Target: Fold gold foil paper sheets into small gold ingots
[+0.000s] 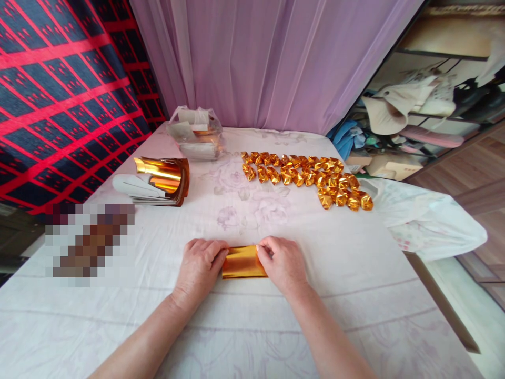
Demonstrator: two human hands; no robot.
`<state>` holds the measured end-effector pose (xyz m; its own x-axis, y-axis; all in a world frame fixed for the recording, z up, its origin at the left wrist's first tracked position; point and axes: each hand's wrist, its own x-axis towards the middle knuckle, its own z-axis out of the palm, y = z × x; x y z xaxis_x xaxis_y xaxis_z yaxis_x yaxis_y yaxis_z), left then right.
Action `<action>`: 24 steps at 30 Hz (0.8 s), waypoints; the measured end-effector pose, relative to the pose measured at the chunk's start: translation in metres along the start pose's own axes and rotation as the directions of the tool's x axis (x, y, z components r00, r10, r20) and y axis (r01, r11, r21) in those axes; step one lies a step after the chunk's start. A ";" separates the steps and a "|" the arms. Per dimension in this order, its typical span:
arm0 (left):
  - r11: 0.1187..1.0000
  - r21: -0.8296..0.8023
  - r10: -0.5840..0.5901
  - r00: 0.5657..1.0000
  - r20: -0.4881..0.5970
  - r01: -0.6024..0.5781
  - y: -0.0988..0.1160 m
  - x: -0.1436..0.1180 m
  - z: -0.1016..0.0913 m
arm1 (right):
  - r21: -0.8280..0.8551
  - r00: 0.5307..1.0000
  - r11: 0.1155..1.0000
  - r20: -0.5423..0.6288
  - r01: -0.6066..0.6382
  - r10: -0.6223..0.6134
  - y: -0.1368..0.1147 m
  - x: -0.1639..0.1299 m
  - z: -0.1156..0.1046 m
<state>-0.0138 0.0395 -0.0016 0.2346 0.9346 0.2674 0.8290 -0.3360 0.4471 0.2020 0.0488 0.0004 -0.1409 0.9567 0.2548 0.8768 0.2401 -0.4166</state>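
Both hands press one gold sheet (243, 261) flat on the cloth (276, 326) at my six o'clock: my left hand (200, 266) lies palm-down, fingers loosely curled over its left end, and my right hand (283, 263) pinches the right edge with bent fingers. At twelve to one o'clock sit rows of folded gold pieces (307, 178); at ten, a curled foil stack (163, 180); at eleven, a plastic bag (196, 132). I judge the slick foil could skid under uneven pressure, skewing the crease, or a hard pinch could tear it.
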 end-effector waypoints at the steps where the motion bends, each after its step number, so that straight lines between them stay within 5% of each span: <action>1: 1.000 0.004 0.017 1.000 0.002 -0.017 0.000 0.000 0.000 | -0.009 1.000 1.000 -0.003 -0.004 0.004 -0.001 0.000 0.000; 24: 0.997 0.038 0.066 0.994 0.087 -0.070 -0.001 0.003 -0.004 | -0.056 1.000 0.998 -0.006 -0.028 0.028 -0.004 0.000 0.002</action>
<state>-0.0161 0.0420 0.0023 0.3327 0.9168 0.2208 0.8292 -0.3959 0.3945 0.1973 0.0481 0.0007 -0.1138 0.9619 0.2484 0.9048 0.2036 -0.3740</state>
